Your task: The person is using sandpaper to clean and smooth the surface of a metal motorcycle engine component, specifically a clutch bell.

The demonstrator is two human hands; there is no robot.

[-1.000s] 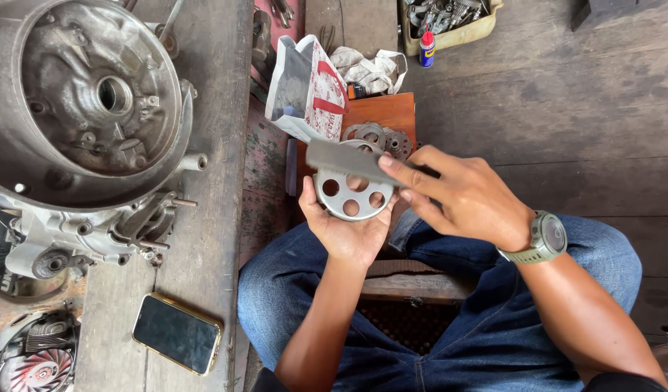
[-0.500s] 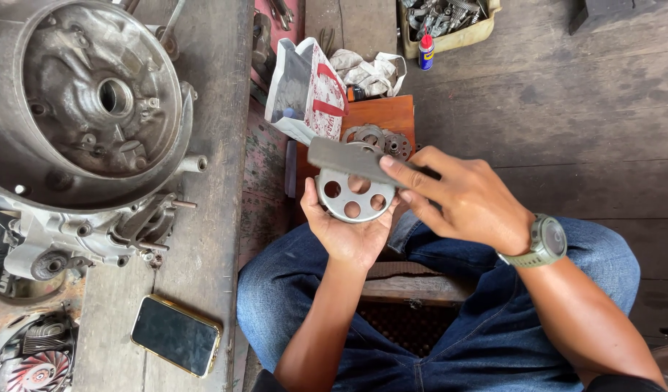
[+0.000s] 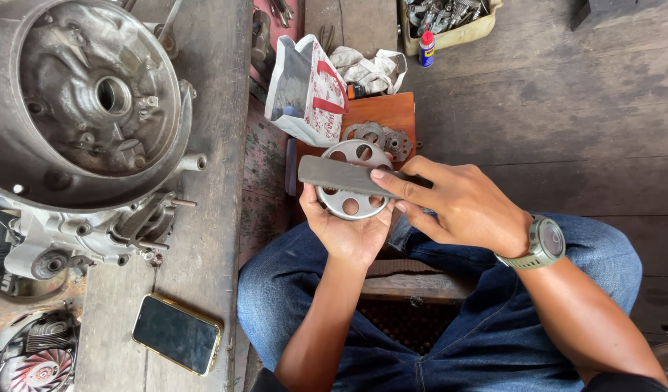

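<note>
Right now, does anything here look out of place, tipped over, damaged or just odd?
One thing: the smartphone lies askew near the edge of the wooden bench. Otherwise the left hand cups a perforated round metal plate while the right hand lays a flat grey sharpening stone across it; no visible damage.

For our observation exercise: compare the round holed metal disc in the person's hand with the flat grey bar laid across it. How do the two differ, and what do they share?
The round disc is circular and pierced with holes; the flat grey bar is long, straight and solid. The round disc rests in the left hand, while the flat grey bar is pressed down by the right hand. The disc is shiny silver; the bar is dull grey. Both are flat, look metallic, and touch each other.
</note>
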